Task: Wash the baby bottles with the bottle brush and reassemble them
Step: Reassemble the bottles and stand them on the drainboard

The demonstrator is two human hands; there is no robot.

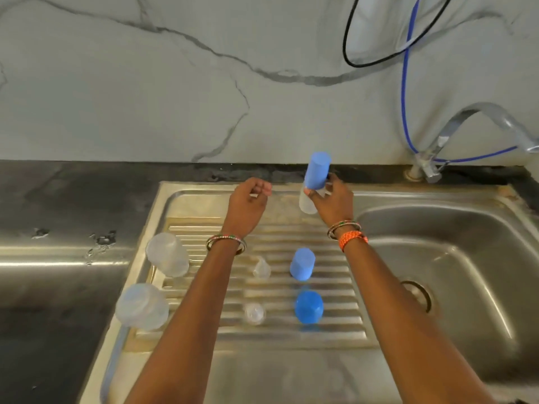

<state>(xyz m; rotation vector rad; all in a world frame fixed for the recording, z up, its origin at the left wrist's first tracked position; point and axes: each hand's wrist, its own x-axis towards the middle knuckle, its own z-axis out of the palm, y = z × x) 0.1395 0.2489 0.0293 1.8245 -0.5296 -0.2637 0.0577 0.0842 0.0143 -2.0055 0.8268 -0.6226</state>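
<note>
Two clear bottles [167,255] stand upturned at the drainboard's [361,330] left. The left hand [248,199] hovers with fingers curled, holding nothing I can see. The right hand [332,199] grips a blue-capped bottle [316,177], tilted; wet fingers might let it slip sinkward.

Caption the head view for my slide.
Right hand grips a blue-capped baby bottle over the steel drainboard; left hand hovers beside it.
</note>
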